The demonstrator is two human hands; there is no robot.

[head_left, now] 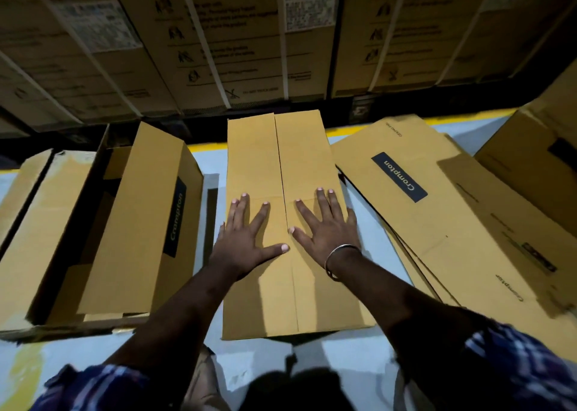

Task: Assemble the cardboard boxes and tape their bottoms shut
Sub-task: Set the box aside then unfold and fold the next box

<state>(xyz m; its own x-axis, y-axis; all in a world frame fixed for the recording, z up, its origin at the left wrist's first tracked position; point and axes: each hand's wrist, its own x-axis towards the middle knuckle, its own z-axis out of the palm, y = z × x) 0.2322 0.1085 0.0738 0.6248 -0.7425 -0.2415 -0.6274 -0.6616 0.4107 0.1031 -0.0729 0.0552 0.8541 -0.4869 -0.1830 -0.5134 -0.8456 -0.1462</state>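
Observation:
A tall tan cardboard box (281, 160) stands in front of me with its two long flaps folded down, meeting in a seam down the middle. My left hand (246, 238) presses flat on the left flap, fingers spread. My right hand (324, 226), with a metal bangle at the wrist, presses flat on the right flap beside the seam. No tape or tape dispenser is in view.
An assembled box (140, 223) printed "Crompton" lies open at the left. Flattened boxes (437, 210) are stacked at the right, with another box (537, 157) behind them. Large strapped cartons (237, 42) form a wall at the back, past a yellow floor line.

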